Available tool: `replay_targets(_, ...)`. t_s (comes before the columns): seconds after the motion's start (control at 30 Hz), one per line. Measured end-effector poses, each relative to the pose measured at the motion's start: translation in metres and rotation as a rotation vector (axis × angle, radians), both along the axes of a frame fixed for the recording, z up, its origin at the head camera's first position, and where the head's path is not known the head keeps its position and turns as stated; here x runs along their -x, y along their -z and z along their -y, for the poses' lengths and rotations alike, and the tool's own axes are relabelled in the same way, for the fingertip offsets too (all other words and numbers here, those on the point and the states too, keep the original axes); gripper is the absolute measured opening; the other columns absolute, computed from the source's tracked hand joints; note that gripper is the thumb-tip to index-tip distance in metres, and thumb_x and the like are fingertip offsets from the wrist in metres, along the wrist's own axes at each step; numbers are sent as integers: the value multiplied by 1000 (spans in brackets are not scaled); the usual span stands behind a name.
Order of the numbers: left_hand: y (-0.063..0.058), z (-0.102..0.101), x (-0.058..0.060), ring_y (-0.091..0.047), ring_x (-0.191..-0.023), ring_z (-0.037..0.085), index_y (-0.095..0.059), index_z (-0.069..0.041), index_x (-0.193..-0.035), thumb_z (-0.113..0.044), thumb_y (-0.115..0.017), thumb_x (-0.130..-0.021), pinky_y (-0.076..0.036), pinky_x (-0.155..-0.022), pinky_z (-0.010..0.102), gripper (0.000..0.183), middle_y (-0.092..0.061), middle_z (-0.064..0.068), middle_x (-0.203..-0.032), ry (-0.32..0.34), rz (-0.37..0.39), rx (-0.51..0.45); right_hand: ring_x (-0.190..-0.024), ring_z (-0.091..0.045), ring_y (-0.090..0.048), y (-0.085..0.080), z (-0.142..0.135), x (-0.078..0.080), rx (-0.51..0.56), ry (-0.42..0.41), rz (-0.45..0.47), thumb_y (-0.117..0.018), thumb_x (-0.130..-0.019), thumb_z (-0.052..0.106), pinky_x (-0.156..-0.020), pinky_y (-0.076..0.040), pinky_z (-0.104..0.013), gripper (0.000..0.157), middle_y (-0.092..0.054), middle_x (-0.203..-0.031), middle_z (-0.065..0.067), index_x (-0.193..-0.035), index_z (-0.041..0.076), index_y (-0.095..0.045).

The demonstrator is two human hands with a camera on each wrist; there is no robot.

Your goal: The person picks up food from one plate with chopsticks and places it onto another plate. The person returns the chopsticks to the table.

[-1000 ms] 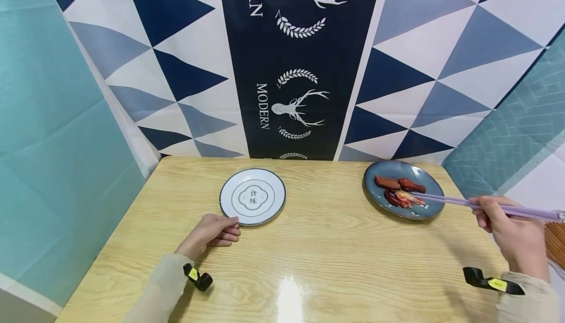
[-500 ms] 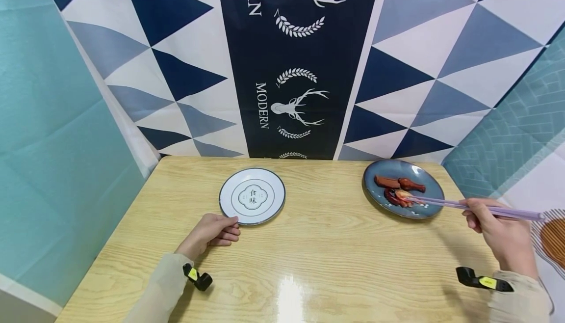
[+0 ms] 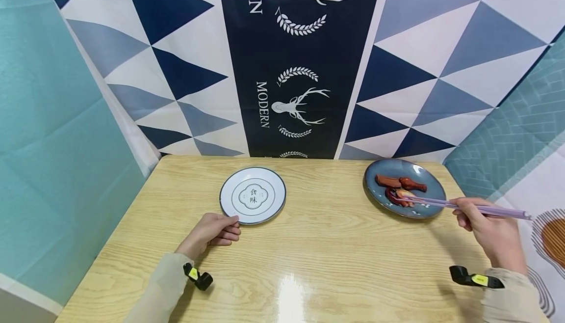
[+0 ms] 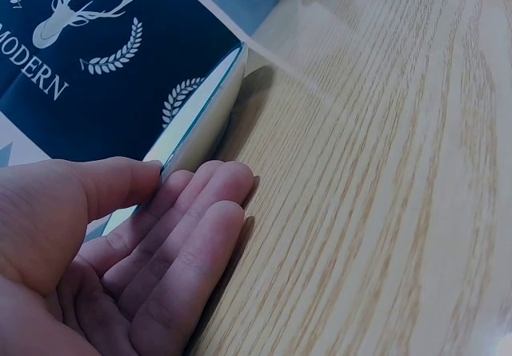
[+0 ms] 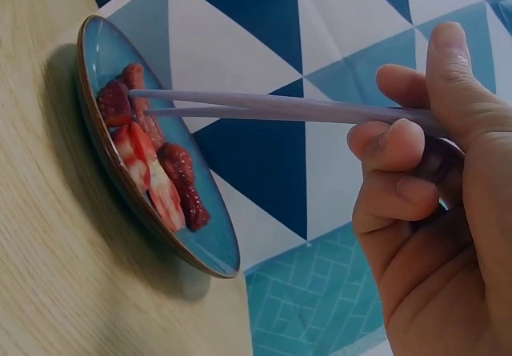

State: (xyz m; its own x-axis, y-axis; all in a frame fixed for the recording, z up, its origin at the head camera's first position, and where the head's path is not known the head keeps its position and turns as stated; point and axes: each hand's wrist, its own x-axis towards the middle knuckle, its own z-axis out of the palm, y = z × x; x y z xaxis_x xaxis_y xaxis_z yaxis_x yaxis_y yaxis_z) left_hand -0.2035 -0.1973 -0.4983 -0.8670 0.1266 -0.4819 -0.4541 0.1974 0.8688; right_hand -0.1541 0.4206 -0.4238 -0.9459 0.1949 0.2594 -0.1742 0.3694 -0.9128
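My left hand [image 3: 214, 229] pinches the near-left rim of a white plate [image 3: 269, 180], thumb on top and fingers beneath; in the left wrist view the plate [image 4: 210, 104] looks tilted. My right hand [image 3: 492, 234] holds a pair of lavender chopsticks [image 3: 503, 211]. Their tips reach over a blue plate [image 3: 397, 167] at the back right, among the food there. On it lie a drumstick [image 3: 412, 184], a brown oblong piece [image 3: 387, 181] and a red-and-pale piece [image 3: 402, 195]. The tips appear to touch the food; whether they grip any cannot be told.
The wooden table [image 3: 309, 244] carries both plates near its back edge. A patterned cloth [image 3: 295, 67] hangs behind it, with teal panels [image 3: 53, 141] at the sides. Beyond the right edge shows a white surface with an orange-brown round pattern [image 3: 553, 239].
My right hand has moved left, pushing the chopstick tips further left among the food on the blue plate. My left hand and the white plate have stayed in place.
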Motion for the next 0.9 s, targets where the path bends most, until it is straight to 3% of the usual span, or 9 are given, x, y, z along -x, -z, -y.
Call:
replay_targets(0.27,1,-1,1,-75,-71,13,-74,2,-103,-32,-68,-100,-65,-66,27,34,-77,7,-85,-13,2,8,-57,-5,-55,4,4,3,-59,4,12,-59,-105,15,-46,-42,-24,18,-67,-67,8,-102,11,-76)
replay_targets(0.5,2,-2,3,-75,-71,13,-74,1,-102,-32,-67,-101,-66,-67,28,34,-77,7,-85,-10,-3,19,-58,-9,-52,6,4,8,-157,22,59,-58,-106,23,-46,-35,-31,20,-62,-65,6,-104,8,-72)
replay_targets(0.6,1,-2,3,-75,-71,13,-74,1,-102,-32,-67,-101,-66,-67,28,33,-77,7,-85,-9,3,15,-58,-8,-56,7,4,10,-168,21,48,-59,-106,22,-46,-40,-26,21,-64,-65,6,-104,8,-74)
replay_targets(0.7,1,-1,2,-75,-71,13,-74,1,-102,-32,-68,-101,-65,-66,27,34,-77,7,-84,-7,1,10,-60,-4,-63,6,4,12,-133,-12,43,-60,-106,18,-51,-52,-18,17,-70,-68,8,-104,15,-76)
replay_targets(0.9,0,0,2,-75,-70,12,-74,3,-103,-33,-68,-100,-65,-65,27,36,-77,6,-84,2,-9,0,-70,-4,-74,4,4,14,-67,-85,59,-59,-105,14,-62,-62,-20,20,-77,-79,12,-105,26,-75)
